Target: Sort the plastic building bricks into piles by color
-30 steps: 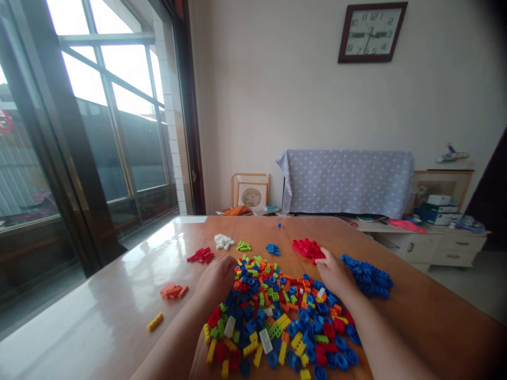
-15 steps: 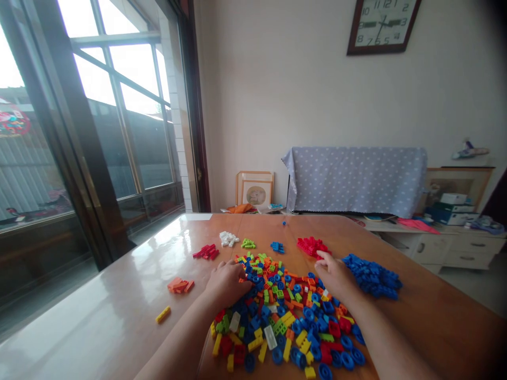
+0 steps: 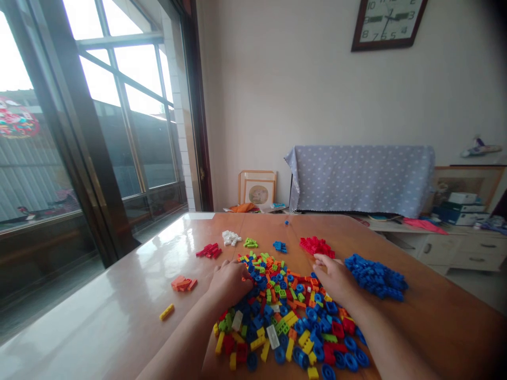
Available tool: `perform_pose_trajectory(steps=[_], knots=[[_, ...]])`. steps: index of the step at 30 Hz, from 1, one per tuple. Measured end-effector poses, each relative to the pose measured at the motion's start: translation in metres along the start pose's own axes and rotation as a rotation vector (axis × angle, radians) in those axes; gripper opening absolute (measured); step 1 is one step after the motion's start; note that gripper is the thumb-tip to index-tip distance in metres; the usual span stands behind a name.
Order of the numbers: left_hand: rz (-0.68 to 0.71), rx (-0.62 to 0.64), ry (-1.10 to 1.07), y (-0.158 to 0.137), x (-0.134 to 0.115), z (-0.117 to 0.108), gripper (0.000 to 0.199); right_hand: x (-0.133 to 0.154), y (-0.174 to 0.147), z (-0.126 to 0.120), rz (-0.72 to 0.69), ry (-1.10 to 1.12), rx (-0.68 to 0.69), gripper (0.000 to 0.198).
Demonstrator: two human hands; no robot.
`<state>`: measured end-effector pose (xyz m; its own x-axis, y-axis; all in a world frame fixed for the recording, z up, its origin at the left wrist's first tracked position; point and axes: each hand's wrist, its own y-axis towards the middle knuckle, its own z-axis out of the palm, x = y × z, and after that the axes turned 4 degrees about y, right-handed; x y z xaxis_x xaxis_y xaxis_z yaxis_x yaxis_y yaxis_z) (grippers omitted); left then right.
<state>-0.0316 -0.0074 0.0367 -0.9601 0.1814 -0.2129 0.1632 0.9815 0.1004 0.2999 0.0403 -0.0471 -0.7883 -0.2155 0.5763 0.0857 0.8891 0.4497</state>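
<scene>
A wide pile of mixed toy building bricks (image 3: 277,309) in yellow, red, blue, green, orange and white covers the middle of the table. At the pile's upper left edge lies my left hand (image 3: 231,281), its fingers curled down among the bricks. The fingertips are partly hidden, so what they hold cannot be made out. My right hand (image 3: 334,274) hovers over the pile's upper right side, thumb and forefinger apart, with nothing visible in it. Just beyond it sits a heap of red bricks (image 3: 316,246). A large heap of blue bricks (image 3: 375,277) stands to its right.
Small groups lie around the pile on the brown table (image 3: 130,322): white bricks (image 3: 231,238), green bricks (image 3: 251,243), blue pieces (image 3: 280,246), dark pink-red bricks (image 3: 208,250), orange bricks (image 3: 184,283) and one yellow brick (image 3: 167,312). A tiny blue piece (image 3: 287,222) sits near the far edge.
My right hand has drawn back slightly from the red heap toward the pile. My left hand stays at the pile's left edge. The whole view has shifted a little.
</scene>
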Motion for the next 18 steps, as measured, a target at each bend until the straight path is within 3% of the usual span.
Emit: perform_pose_trajectory(steps=[6,12,18], knots=[[0.079,-0.042,-0.115,-0.003,-0.008,0.002,0.014,0.051,-0.018,-0.003,-0.152,0.105,0.064,0.043],[0.308,-0.155,-0.296,-0.005,-0.021,0.016,0.017,0.107,-0.044,-0.007,-0.226,0.343,0.300,0.039],[0.388,-0.189,-0.405,-0.004,-0.029,0.031,0.021,0.122,-0.052,0.001,-0.230,0.592,0.404,0.023]])
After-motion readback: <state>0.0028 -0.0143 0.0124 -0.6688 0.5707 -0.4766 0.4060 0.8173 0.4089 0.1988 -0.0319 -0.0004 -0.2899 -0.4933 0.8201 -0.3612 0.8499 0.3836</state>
